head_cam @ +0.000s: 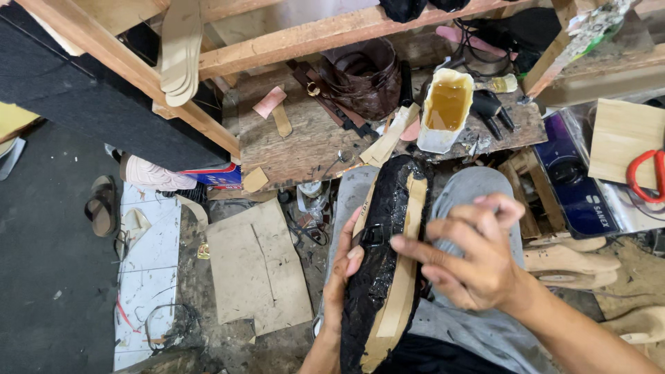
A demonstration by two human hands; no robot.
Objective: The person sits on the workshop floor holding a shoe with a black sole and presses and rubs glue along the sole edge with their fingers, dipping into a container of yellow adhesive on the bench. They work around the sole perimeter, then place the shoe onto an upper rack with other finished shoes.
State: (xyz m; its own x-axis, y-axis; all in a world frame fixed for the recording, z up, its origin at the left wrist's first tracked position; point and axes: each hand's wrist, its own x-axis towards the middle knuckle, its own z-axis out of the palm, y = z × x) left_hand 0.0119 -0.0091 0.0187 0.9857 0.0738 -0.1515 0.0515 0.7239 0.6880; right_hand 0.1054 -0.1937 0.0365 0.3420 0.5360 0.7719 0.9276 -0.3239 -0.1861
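Head view, looking down onto the lap: black glue-crusted work board (pixel 377 277) lying across grey-trousered knees, long axis running from six to twelve o'clock; tan sole strip (pixel 402 277) laid along its three o'clock edge, a second pale edge showing on the nine o'clock side. Left hand (pixel 339 291) cupped against the board's nine o'clock flank, thumb up on the black surface, steadying rather than gripping; right hand (pixel 474 256) coming in from four o'clock, fingers bent, fingertips (pixel 398 244) pressed onto the strip, nothing pinched between them.

Judged step: pressing a glued strip down, seating it flat on the board; next move likely calling for firm, even pressure along the strip toward six and twelve o'clock, the left keeping the board from rocking.

At twelve o'clock on the wooden bench (pixel 298 138), cut white container of amber glue (pixel 447 107); at eleven o'clock, brown leather straps (pixel 353 79); at two to three o'clock, red-handled scissors (pixel 648 176).
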